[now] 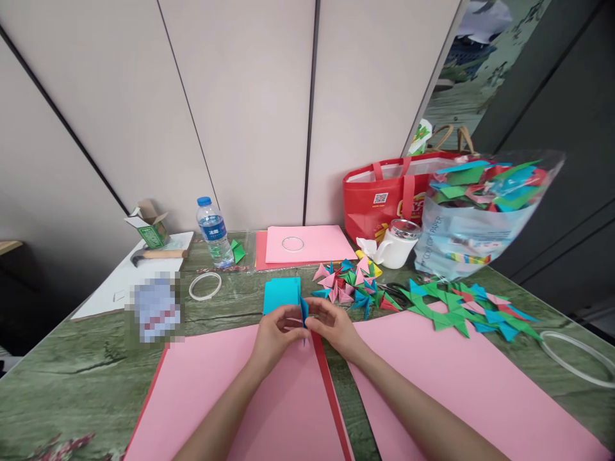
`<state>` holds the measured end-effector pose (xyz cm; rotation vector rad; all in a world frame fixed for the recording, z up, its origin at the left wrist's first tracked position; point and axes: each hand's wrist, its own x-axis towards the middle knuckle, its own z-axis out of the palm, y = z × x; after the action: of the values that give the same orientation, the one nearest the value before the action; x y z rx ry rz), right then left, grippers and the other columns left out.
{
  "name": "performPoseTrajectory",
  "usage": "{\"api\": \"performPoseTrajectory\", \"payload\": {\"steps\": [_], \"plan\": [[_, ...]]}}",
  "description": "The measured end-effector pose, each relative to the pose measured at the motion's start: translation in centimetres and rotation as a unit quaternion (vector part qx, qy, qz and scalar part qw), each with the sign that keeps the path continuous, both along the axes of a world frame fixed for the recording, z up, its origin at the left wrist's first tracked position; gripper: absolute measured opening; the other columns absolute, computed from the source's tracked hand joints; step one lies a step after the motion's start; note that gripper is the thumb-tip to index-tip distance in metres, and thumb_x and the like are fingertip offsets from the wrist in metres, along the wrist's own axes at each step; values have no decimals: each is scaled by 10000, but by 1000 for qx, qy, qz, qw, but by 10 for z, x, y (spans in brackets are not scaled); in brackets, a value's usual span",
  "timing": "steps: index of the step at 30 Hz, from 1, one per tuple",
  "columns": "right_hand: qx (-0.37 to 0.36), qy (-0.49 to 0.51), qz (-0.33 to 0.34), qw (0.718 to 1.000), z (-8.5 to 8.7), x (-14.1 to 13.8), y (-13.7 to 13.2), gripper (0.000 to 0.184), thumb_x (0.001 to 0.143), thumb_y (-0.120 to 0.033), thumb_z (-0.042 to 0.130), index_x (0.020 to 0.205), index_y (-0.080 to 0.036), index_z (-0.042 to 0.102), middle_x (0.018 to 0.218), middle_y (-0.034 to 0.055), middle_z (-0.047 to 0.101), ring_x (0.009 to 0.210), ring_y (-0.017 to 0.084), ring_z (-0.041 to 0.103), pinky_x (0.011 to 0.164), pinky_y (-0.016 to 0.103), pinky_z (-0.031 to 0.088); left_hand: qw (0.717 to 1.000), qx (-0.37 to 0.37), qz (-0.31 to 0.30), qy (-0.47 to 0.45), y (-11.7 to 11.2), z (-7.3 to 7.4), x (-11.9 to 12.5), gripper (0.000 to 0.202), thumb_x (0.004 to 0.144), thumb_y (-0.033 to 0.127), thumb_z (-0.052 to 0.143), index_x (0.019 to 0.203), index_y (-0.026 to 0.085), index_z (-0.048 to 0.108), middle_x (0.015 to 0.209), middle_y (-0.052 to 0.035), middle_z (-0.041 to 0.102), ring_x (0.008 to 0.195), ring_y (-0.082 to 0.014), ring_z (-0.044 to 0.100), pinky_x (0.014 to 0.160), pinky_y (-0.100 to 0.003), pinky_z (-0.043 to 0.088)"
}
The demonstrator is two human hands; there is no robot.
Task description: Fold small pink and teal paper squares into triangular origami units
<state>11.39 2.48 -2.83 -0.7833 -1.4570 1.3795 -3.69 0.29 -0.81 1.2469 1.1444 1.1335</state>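
Between both hands, a small piece of blue folded paper (304, 312) stands nearly edge-on. My left hand (280, 328) pinches it from the left, thumb and fingers bent around its edge. My right hand (336, 324) grips it from the right, and its fingertips partly hide the paper. Just behind my left hand lies a stack of blue paper squares (281, 293). Under my forearms are large pink sheets (216, 378), the left ones with a red sheet showing along the edge.
Folded paper pieces (343, 282) and a green-and-blue paper chain (446, 310) lie right of my hands. Behind stand a white mug (398, 245), a stuffed plastic bag (475, 224) and a red bag (375, 205). Leftward are a water bottle (214, 234), a hammer (161, 254) and a white ring (205, 286).
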Motion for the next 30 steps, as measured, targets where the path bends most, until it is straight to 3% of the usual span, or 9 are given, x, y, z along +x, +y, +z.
{"api": "performPoseTrajectory", "payload": {"steps": [4,7,10,12,16,21,23,26,30], "plan": [[-25,28,-18,999,-1,2,3,314,742,-373,595,1011,-212,575,970,43,627,908,188,585,835,336,462,1000,-4,-7,-11,0,5,-3,242,633,266,662,843,158,610,861,-60,675,759,-199,628,653,-300,506],[-46,41,-38,997,-3,2,4,235,781,-372,535,937,-207,595,822,15,637,725,153,596,673,282,495,1000,1,13,4,0,5,-4,154,679,270,604,785,159,593,773,-39,669,703,-176,618,601,-270,494],[-29,29,-13,999,-4,2,3,200,743,-344,581,873,-193,603,737,-1,629,656,144,582,611,266,491,1000,4,18,16,1,3,-5,128,681,266,596,744,155,584,714,-29,657,649,-162,603,578,-263,489],[-23,18,4,1000,-4,2,3,215,711,-336,614,865,-187,603,758,8,638,686,161,594,630,289,500,1000,-6,17,7,1,2,-5,199,659,272,627,814,151,595,745,-39,664,686,-178,611,607,-285,501],[-38,18,4,999,-3,3,2,348,701,-336,622,1016,-200,566,863,45,647,750,188,613,669,330,514,999,-26,24,-23,1,1,-7,297,620,286,674,874,152,599,755,-45,670,692,-196,620,616,-315,514],[-13,24,-23,999,-5,6,5,579,747,-296,574,1275,-280,339,1056,66,587,692,131,600,594,257,509,997,-41,30,-59,3,2,-12,270,598,343,690,769,150,610,690,-28,660,629,-182,611,573,-298,502],[11,-6,-35,999,-6,9,7,452,782,-303,525,1222,-282,426,1145,76,539,693,122,590,574,241,500,995,-66,32,-73,3,3,-13,289,582,347,698,772,145,616,672,-23,655,603,-176,606,545,-291,496],[54,-67,-18,996,-6,14,9,236,810,-288,472,983,-250,629,1180,64,503,739,131,586,572,245,494,991,-91,30,-97,3,6,-14,290,569,327,706,772,138,617,649,-19,648,556,-162,594,507,-279,487],[105,-78,51,990,-3,14,7,244,720,-226,604,957,-253,656,1092,55,551,985,201,544,740,302,493,989,-100,3,-112,1,6,-13,295,598,308,694,826,140,610,696,-30,660,552,-163,598,491,-289,501]]}}
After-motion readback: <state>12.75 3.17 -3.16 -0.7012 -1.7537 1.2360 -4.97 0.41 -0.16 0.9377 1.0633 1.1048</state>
